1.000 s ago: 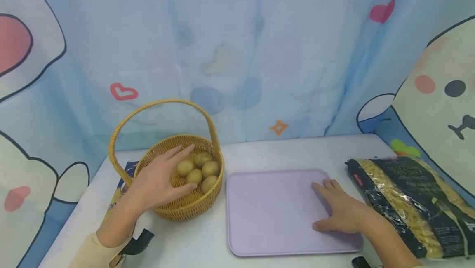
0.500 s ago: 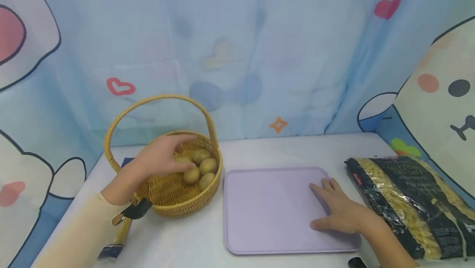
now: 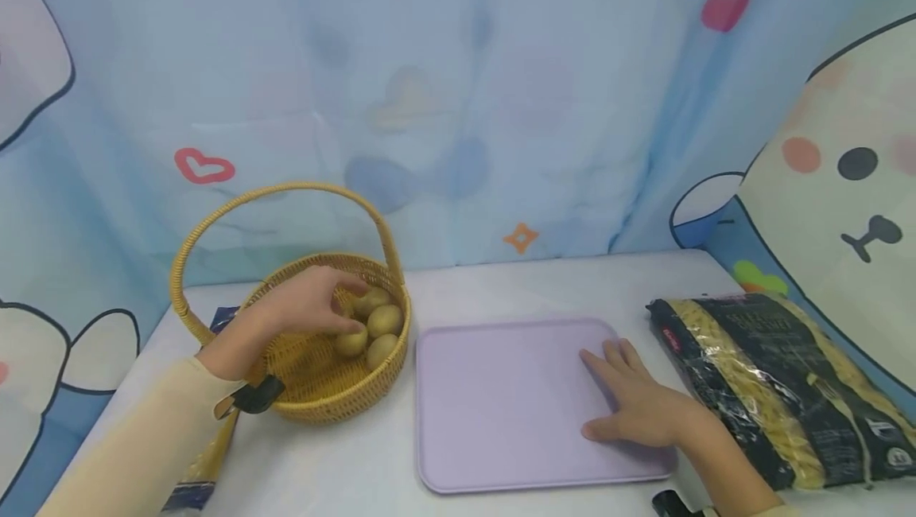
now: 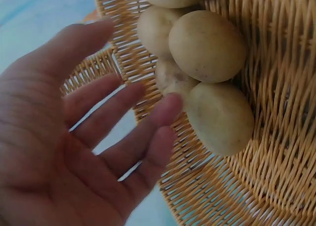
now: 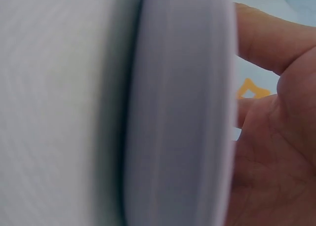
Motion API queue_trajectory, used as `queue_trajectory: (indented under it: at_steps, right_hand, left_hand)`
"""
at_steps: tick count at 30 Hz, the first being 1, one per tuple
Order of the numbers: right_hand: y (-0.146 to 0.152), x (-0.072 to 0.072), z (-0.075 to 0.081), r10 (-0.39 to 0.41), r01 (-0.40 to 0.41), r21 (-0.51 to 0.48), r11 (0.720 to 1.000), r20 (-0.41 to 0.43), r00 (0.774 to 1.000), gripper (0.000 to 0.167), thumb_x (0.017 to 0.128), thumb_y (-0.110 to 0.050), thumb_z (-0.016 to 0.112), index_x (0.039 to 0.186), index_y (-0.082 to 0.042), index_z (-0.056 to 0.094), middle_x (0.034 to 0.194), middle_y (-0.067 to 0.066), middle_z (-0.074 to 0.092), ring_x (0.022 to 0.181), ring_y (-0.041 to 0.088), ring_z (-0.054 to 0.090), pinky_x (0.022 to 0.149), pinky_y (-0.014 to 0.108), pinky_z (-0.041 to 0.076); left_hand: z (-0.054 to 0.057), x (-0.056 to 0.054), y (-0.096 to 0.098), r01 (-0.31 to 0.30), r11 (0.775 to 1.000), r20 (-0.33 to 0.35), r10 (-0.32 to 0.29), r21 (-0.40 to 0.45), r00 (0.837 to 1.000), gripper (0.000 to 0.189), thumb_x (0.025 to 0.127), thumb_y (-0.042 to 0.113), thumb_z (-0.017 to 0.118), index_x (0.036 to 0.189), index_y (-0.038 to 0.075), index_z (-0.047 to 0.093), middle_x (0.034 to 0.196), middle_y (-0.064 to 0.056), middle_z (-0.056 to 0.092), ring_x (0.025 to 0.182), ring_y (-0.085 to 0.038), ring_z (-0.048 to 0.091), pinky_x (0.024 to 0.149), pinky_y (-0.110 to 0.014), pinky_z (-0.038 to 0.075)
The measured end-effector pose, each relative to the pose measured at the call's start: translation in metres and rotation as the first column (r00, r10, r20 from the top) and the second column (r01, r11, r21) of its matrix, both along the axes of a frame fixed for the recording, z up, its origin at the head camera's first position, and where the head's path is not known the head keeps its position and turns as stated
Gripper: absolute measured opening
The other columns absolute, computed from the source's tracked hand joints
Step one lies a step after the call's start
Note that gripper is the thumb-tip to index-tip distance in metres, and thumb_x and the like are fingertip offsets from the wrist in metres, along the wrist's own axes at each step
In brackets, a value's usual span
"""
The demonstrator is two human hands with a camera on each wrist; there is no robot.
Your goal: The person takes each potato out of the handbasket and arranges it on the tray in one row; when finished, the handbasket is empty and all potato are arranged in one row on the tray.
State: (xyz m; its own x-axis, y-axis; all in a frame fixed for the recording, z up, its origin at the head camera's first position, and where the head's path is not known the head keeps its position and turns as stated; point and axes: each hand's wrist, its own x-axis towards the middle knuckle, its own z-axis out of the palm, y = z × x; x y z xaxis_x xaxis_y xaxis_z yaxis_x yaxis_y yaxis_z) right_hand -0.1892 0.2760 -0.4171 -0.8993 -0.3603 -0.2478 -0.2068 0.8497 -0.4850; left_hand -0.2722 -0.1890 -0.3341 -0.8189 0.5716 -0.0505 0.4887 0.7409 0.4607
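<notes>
Several potatoes [image 3: 385, 321] lie in the right part of a round wicker basket [image 3: 329, 410] with a tall hoop handle. My left hand [image 3: 304, 302] is inside the basket, its thumb and fingers spread over the potatoes. In the left wrist view, relaxed fingers [image 4: 133, 147] come up beside the potatoes [image 4: 207, 46] with nothing in the palm; whether a fingertip touches one I cannot tell. My right hand [image 3: 640, 406] rests spread on the right side of a pale purple tray [image 3: 501, 413]. The tray's edge [image 5: 182, 112] hides part of that hand in the right wrist view.
A dark, clear-striped bag of pasta [image 3: 780, 390] lies right of the tray. Partly behind the basket and left arm is a yellow and blue packet [image 3: 207, 453]. A patterned blue curtain [image 3: 429, 103] hangs behind the white table [image 3: 343, 469].
My left hand has come down from above the basket's left side to the potatoes, its fingers bending. The right hand stays on the tray. The head view has shifted slightly.
</notes>
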Motion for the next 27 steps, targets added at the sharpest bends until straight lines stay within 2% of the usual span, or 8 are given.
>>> queue_trajectory:
  at_steps: [2, 3, 7, 11, 14, 16, 21, 27]
  right_hand:
    - [-0.001, 0.0, 0.0, 0.001, -0.001, -0.001, 1.0, 0.0, 1.0, 0.109, 0.072, -0.053, 0.076, 0.151, 0.002, 0.025, 0.152, 0.039, 0.001, 0.138, 0.055, -0.013, 0.099, 0.075, -0.001]
    - [-0.001, 0.0, 0.0, 0.001, -0.001, -0.002, 1.0, 0.0, 1.0, 0.109, 0.072, -0.053, 0.076, 0.151, 0.002, 0.025, 0.152, 0.038, 0.001, 0.138, 0.055, -0.013, 0.099, 0.075, -0.001]
    - [-0.002, 0.0, -0.001, 0.006, -0.006, -0.005, 1.0, 0.007, 1.0, 0.109, 0.073, -0.053, 0.076, 0.152, 0.002, 0.024, 0.152, 0.038, 0.0, 0.138, 0.055, -0.014, 0.099, 0.075, -0.002]
    - [-0.002, 0.0, 0.0, 0.009, -0.009, -0.005, 1.0, 0.013, 1.0, 0.108, 0.074, -0.052, 0.075, 0.152, 0.001, 0.023, 0.152, 0.038, -0.002, 0.138, 0.054, -0.015, 0.099, 0.075, -0.002]
    - [-0.003, 0.002, 0.003, 0.01, -0.009, -0.016, 1.0, 0.029, 1.0, 0.108, 0.075, -0.052, 0.075, 0.152, 0.001, 0.021, 0.152, 0.038, -0.004, 0.138, 0.053, -0.017, 0.099, 0.075, -0.003]
    - [-0.003, 0.003, 0.004, 0.012, -0.011, -0.027, 1.0, 0.038, 0.999, 0.108, 0.075, -0.052, 0.075, 0.152, 0.002, 0.021, 0.153, 0.038, -0.005, 0.138, 0.052, -0.018, 0.099, 0.075, -0.003]
    - [0.0, 0.003, 0.004, 0.019, -0.018, -0.037, 0.999, 0.047, 0.999, 0.108, 0.076, -0.053, 0.073, 0.153, 0.001, 0.019, 0.153, 0.037, -0.006, 0.138, 0.051, -0.02, 0.099, 0.076, -0.003]
    - [0.003, 0.001, 0.0, 0.022, -0.021, -0.022, 1.0, 0.038, 0.999, 0.109, 0.077, -0.056, 0.072, 0.154, -0.001, 0.019, 0.154, 0.035, -0.006, 0.139, 0.051, -0.019, 0.099, 0.076, 0.0]
  left_hand:
    - [-0.003, -0.002, -0.001, 0.021, 0.999, 0.007, -0.021, -0.036, 1.0, 0.049, 0.081, 0.025, 0.077, 0.123, 0.003, 0.065, 0.11, -0.008, 0.069, 0.082, -0.016, 0.063, 0.073, -0.033, 0.051]
    - [-0.004, -0.002, -0.001, 0.031, 0.998, 0.01, -0.03, -0.051, 0.999, 0.048, 0.082, 0.026, 0.077, 0.122, 0.004, 0.066, 0.117, -0.008, 0.067, 0.091, -0.018, 0.063, 0.079, -0.035, 0.051]
    - [-0.007, -0.006, 0.0, 0.052, 0.993, 0.047, -0.047, -0.111, 0.998, 0.043, 0.083, 0.023, 0.076, 0.121, 0.006, 0.067, 0.119, -0.006, 0.066, 0.114, -0.026, 0.058, 0.093, -0.043, 0.047]
    - [-0.008, -0.009, 0.003, 0.053, 0.985, 0.092, -0.038, -0.164, 0.995, 0.042, 0.082, 0.019, 0.076, 0.121, 0.006, 0.067, 0.118, -0.005, 0.066, 0.118, -0.027, 0.056, 0.097, -0.045, 0.045]
    - [-0.009, -0.011, 0.006, 0.066, 0.977, 0.094, -0.048, -0.204, 0.994, 0.034, 0.081, 0.018, 0.078, 0.113, 0.008, 0.071, 0.113, -0.003, 0.067, 0.112, -0.025, 0.059, 0.094, -0.043, 0.047]
    - [-0.011, -0.011, 0.008, 0.074, 0.971, 0.098, -0.053, -0.228, 0.994, 0.03, 0.079, 0.018, 0.079, 0.107, 0.01, 0.072, 0.107, 0.0, 0.068, 0.102, -0.021, 0.061, 0.088, -0.04, 0.049]
    - [-0.014, -0.012, 0.01, 0.081, 0.963, 0.105, -0.055, -0.258, 0.993, 0.028, 0.073, 0.02, 0.08, 0.099, 0.014, 0.071, 0.093, 0.006, 0.064, 0.079, -0.014, 0.053, 0.072, -0.032, 0.047]
    - [-0.014, -0.013, 0.012, 0.092, 0.966, 0.08, -0.075, -0.243, 0.994, 0.033, 0.067, 0.019, 0.083, 0.096, 0.013, 0.069, 0.086, 0.005, 0.061, 0.07, -0.012, 0.05, 0.065, -0.029, 0.045]
